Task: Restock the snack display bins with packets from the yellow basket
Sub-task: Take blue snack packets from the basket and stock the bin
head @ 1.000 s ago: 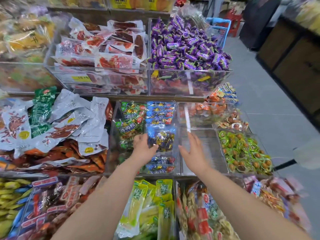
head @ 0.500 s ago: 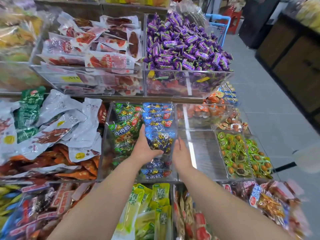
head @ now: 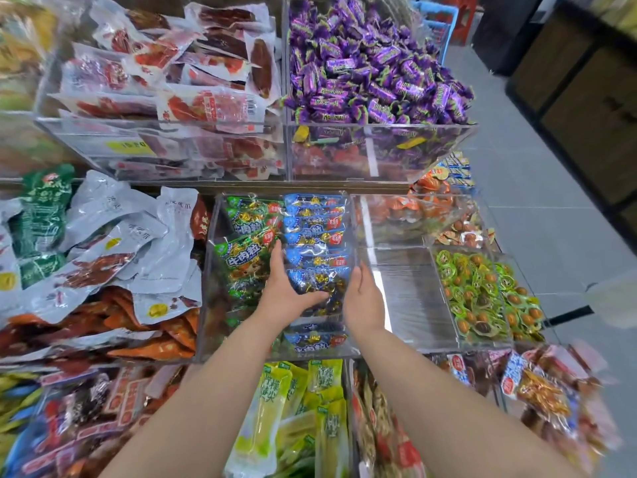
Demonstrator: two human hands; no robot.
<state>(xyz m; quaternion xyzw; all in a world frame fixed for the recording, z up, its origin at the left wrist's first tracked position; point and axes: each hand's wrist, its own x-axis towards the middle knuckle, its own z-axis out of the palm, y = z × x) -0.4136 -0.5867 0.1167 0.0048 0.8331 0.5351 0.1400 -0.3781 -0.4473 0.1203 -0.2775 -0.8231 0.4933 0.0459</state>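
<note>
1. The left hand [head: 287, 293] grips a blue, crinkly clear-windowed snack packet of gold-wrapped pieces [head: 319, 282]. Its fingers run up the packet's left edge and its thumb hooks across the lower edge.
2. The right hand [head: 363, 300] holds nothing. Its fingers are straight and its palm lies flat against the packet's right edge.
3. A second ago that right hand hovered well apart, over the neighbouring see-through bin with the bare floor [head: 410, 291]. It has since swung in to flank the packet.
4. Over the same second the packet has come down from its raised position. It now sits at the near end of the overlapping row of matching blue packets [head: 314, 232].
5. That row fills the right half of a clear acrylic display bin [head: 206, 305], beside green packets of the same shape [head: 243, 257].
6. Judged from this, the packet is being squared into line and the placement is nearly finished. What remains is to let go without the slick film sliding forward.
7. The yellow basket is out of view, so I cannot tell how many packets remain in it. The bare bin on the right looks like the likeliest place still needing stock.
</note>
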